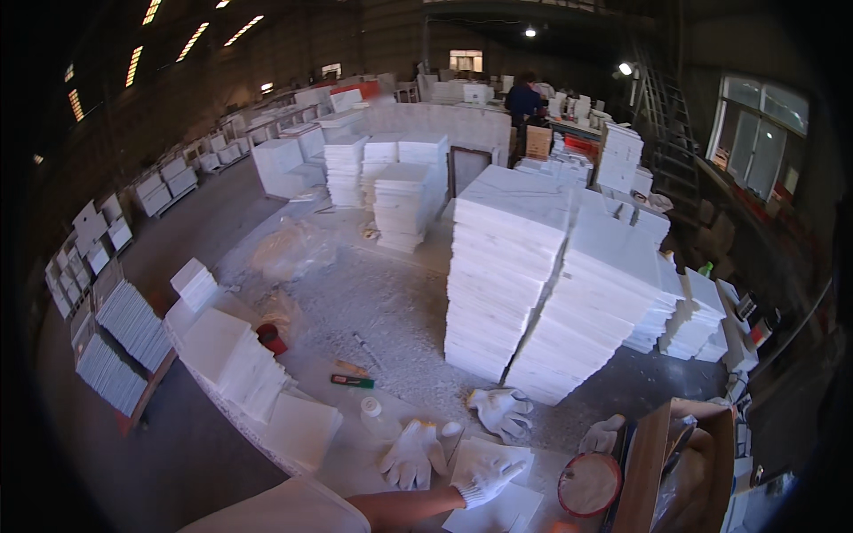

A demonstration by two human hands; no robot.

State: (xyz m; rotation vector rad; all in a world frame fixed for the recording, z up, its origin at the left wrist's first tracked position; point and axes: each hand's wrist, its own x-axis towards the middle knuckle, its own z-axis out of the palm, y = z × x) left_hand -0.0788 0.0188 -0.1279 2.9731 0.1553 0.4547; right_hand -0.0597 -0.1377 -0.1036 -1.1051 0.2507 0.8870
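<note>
My left hand, in a white knit glove, reaches in from the lower edge and rests on a square white tile. Its fingers are stretched toward the right and partly spread, with nothing seen between them. A second white tile lies partly under the hand, nearer me. Left of the hand, an unworn white glove lies flat, beside a small white round cap or cup and a white bottle. Another loose glove lies beyond the tiles. My right hand is out of view.
Tall stacks of white stone slabs rise ahead. Lower tile stacks line the left edge. A round red-rimmed tub, a greyish glove and an open cardboard box are at right. A green-handled tool lies ahead.
</note>
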